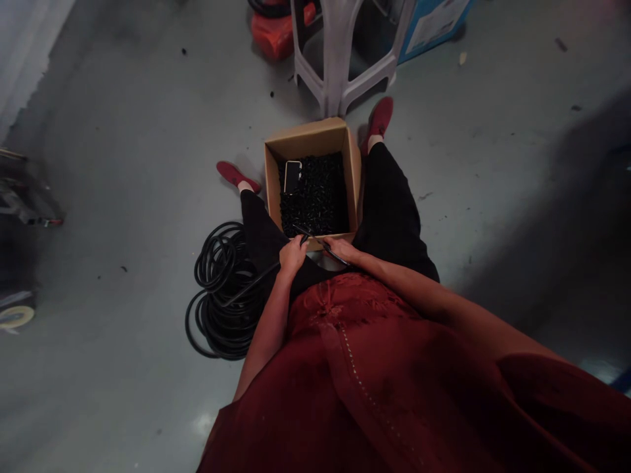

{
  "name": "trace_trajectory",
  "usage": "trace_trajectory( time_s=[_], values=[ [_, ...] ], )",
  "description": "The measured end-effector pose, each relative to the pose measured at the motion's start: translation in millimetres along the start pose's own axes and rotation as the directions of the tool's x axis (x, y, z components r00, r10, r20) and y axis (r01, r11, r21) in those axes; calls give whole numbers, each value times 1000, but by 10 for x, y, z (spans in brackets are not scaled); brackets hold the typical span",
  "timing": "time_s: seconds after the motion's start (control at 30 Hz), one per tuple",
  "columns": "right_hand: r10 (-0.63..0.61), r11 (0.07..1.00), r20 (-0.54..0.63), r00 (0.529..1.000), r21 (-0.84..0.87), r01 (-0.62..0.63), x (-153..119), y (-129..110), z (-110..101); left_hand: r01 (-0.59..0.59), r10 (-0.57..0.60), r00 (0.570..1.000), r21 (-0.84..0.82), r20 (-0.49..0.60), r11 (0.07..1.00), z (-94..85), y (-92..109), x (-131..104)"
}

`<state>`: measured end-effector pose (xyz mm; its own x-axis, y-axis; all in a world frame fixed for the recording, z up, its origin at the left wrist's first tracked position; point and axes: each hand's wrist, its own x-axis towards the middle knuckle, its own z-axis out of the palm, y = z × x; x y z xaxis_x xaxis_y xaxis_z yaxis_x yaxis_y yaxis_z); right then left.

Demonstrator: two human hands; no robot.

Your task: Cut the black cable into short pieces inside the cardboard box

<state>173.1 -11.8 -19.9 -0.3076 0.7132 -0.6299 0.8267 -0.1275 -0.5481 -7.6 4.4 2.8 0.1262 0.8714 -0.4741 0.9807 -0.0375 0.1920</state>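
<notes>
My left hand [293, 255] is closed around the end of a black hose [254, 282], which runs back to a coiled heap [224, 295] on the floor at the left. My right hand [342, 249] is closed on what looks like a pair of scissors [310, 234], its thin dark blades pointing left towards the hose end. Both hands are close together over the near edge of an open cardboard box [352, 177]. Inside the box lie many short black pieces [318, 190], with a phone [292, 176] resting on them at the left.
The box stands on the grey floor between my legs and red shoes [379, 118]. Just beyond it are a grey plastic stool [332, 59], a red bag [276, 36] and a blue box [434, 26]. A tape roll [17, 316] lies at far left.
</notes>
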Motion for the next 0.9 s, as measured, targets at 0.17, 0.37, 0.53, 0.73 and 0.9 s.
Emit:
trace_trajectory(
  time_s=[0.17,0.37,0.53,0.73,0.9],
  values=[
    [-3,1000,11,1000,-16,4,6,7,3,-4,3,1000,15,13,1000,0,-2,5],
    [4,1000,14,1000,-30,-4,20,8,14,-10,9,1000,26,22,1000,-4,-1,4],
    [-16,1000,4,1000,-23,16,3,11,3,-5,5,1000,34,21,999,-2,3,11],
    [-18,1000,-27,999,10,18,-23,-18,-18,-2,2,1000,35,17,999,-14,4,1],
    [-6,997,-63,998,79,11,2,-2,-2,-9,9,1000,25,20,1000,-10,13,-5]
  ],
)
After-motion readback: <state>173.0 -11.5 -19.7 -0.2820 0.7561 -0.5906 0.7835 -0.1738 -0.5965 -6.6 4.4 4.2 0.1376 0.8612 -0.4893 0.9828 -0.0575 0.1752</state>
